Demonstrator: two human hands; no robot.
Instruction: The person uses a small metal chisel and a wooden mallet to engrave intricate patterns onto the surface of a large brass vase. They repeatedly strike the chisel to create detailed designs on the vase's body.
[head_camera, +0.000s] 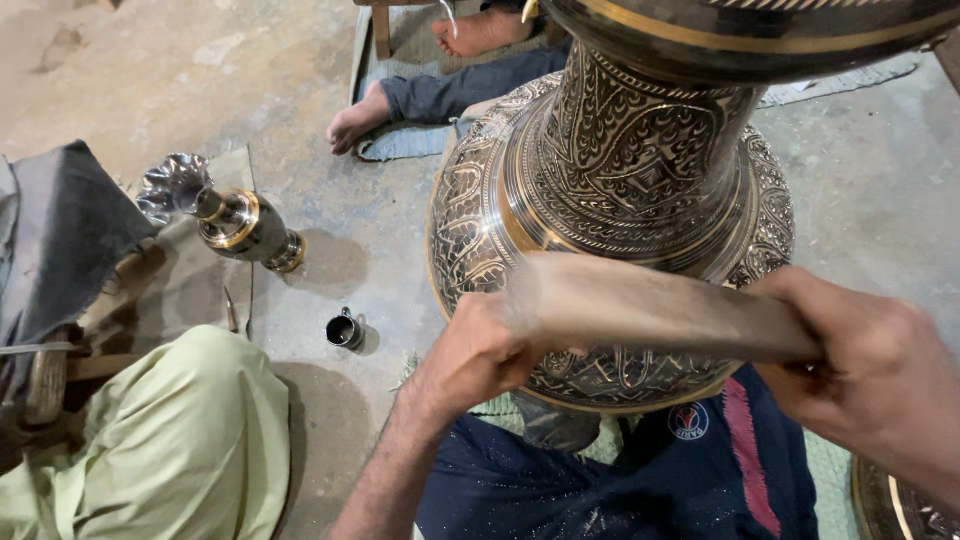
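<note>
A large dark metal vase (610, 200) with engraved gold patterns stands between my knees, its neck rising toward the camera. My right hand (880, 380) grips a flat wooden mallet (660, 310), blurred by motion, in front of the vase's belly. My left hand (475, 355) is closed against the vase's lower left side; a tool in it is hidden behind the mallet. My dark blue trousers (640, 480) with a pink stripe show below the vase.
A smaller engraved vase (245, 228) with a fluted silver mouth lies on its side at left. A small metal cup (343, 330) sits on the concrete floor (200, 70). Another person's pale green knee (180, 430) is lower left. Someone's bare feet (355, 120) rest on a mat behind.
</note>
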